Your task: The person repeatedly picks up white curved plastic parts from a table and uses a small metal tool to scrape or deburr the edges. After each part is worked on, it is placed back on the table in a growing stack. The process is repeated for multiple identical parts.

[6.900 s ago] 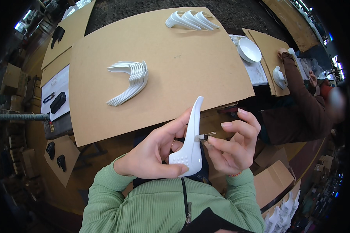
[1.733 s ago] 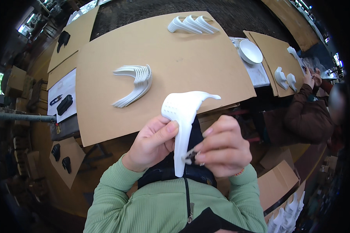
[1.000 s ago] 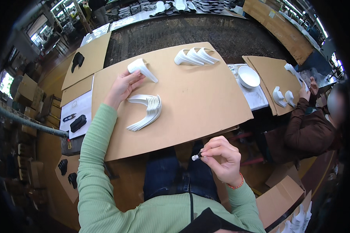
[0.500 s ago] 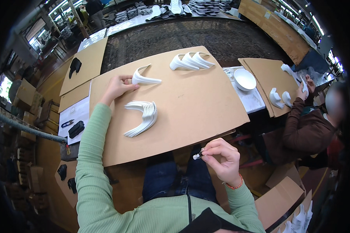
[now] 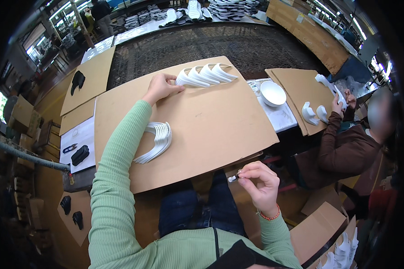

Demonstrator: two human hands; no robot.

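Observation:
My left hand [image 5: 162,88] pinches the left end of a white curved shoe piece [image 5: 189,80], which lies on the cardboard at the left of a row. Beside it, overlapping white curved shoe pieces [image 5: 219,73] continue the row to the right. A nested stack of the same pieces [image 5: 161,142] rests nearer to me, below my left forearm. In front of the board's near edge, my right hand [image 5: 261,183] is raised, its fingers closed on a small dark stick with a white tip [image 5: 232,178], like a small brush.
The large cardboard sheet [image 5: 202,130] covers the table. A white bowl [image 5: 273,93] stands at its right. Further right, a co-worker [image 5: 345,139] handles a white piece over another board. Thread snips [image 5: 69,148] and a black object [image 5: 80,155] lie at left. A dark mesh surface [image 5: 193,47] stretches behind.
My left hand has moved right and away from me with the white shoe piece, bringing it up to the row. The right hand still holds the white-tipped stick near the same spot.

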